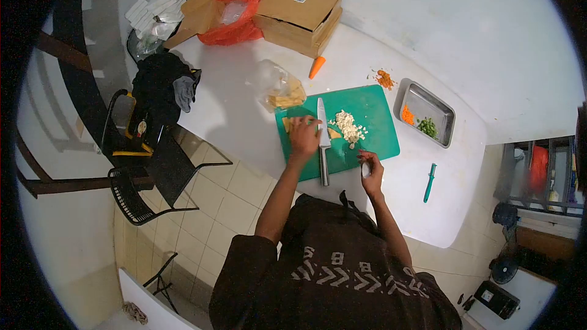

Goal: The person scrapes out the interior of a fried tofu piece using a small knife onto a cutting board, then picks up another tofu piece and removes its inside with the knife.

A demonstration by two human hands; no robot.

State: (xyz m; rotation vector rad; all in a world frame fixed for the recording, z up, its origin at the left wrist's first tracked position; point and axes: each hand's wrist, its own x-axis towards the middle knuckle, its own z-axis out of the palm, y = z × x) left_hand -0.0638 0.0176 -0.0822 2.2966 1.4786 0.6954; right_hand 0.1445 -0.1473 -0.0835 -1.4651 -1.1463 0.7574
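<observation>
My left hand (304, 137) rests low over the left part of the green cutting board (382, 113), fingers spread. Under and beside its fingertips lie pale yellow pieces (286, 124); I cannot tell their kind. Just right of that hand lies a knife (323, 140), blade away from me, handle past the board's near edge. Chopped cream-coloured bits (348, 127) form a pile mid-board, with a larger yellow piece (334, 134) beside them. My right hand (372, 174) is curled at the board's near edge, around something whitish that I cannot make out.
Behind the board sit a clear bag of yellow pieces (287, 95), a carrot piece (317, 67) and orange peelings (384, 79). A metal tray (451, 123) holds chopped orange and green bits. A peeler (430, 183) lies at right. A cardboard box (299, 6) stands at the back.
</observation>
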